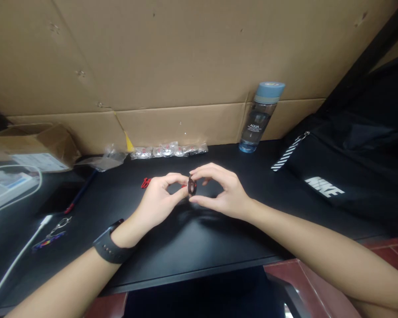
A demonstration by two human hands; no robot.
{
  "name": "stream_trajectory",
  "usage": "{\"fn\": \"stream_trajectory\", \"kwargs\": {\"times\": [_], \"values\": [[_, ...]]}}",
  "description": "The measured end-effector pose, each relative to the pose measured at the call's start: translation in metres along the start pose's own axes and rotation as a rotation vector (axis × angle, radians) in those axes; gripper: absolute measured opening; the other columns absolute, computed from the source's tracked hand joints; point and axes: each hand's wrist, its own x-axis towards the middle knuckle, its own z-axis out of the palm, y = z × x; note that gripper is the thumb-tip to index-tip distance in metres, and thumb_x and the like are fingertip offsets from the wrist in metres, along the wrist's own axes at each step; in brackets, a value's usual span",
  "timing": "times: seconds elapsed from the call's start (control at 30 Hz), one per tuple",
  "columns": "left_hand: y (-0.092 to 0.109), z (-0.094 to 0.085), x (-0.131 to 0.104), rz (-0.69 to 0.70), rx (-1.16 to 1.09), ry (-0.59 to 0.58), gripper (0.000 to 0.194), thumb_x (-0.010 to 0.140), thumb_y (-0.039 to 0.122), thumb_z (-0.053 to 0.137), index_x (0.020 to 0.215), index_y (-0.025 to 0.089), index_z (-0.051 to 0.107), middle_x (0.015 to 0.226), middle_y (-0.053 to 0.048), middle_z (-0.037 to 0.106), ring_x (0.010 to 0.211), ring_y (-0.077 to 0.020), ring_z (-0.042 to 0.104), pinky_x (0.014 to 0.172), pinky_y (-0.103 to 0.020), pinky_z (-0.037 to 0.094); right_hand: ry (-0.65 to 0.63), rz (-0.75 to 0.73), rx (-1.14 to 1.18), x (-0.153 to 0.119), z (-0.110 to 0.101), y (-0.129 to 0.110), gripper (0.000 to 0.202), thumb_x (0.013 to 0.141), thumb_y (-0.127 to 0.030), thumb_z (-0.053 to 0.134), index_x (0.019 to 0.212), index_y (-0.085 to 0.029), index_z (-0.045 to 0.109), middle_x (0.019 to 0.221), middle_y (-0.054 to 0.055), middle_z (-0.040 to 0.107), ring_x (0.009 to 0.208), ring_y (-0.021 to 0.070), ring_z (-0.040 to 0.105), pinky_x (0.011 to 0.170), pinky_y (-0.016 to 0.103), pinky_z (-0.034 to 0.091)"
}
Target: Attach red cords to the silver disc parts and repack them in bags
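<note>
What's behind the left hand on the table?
Behind the left hand, part of a red item shows; farther back lie clear-wrapped packets. Whatever else sits directly behind the hand is covered.

Indoor personal work nook, home or office unclr: smooth blk worktop [232, 243], flat tan cardboard backing panel [199, 57], blue-capped clear cylindrical btl [257, 119], blk fabric NIKE bag [354, 154], glossy red floor tiles [318, 282].

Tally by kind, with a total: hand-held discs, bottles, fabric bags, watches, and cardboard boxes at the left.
Small dark round disc: 1
Clear cylindrical bottle with blue lid: 1
Black fabric bag with white NIKE lettering: 1
Black-strapped watch: 1
Brown cardboard box: 1
Total: 5
</note>
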Motion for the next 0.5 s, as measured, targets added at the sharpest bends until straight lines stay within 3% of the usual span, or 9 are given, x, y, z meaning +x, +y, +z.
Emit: {"fn": "stream_trajectory", "kwargs": {"times": [0.3,0.5], "values": [[-0.0004,0.0005,0.0006,0.044,-0.011,0.044,0.012,0.086,0.031,0.079,0.081,0.020,0.079,0.088,-0.006,0.076,0.091,-0.0228,0.069,0.088,-0.034,0.052,0.013,0.017,-0.010,-0.0003,0.0019,0.0010,0.037,0.084,-0.037,0.086,0.115,-0.024,0.071,0.112,0.009,0.077,0.099,0.0237,0.072,0.077,0.038,0.064],[-0.0047,0.0005,0.0003,0.027,0.065,0.093,0.007,0.081,0.026,0.080,0.085,0.020,0.081,0.086,-0.004,0.075,0.085,-0.0204,0.068,0.086,-0.033,0.053,0.021,0.089,0.028,-0.0034,0.0075,0.0044,0.040,0.082,-0.032,0.088,0.116,-0.023,0.070,0.108,0.006,0.075,0.090,0.0203,0.075,0.080,0.036,0.065]]}}
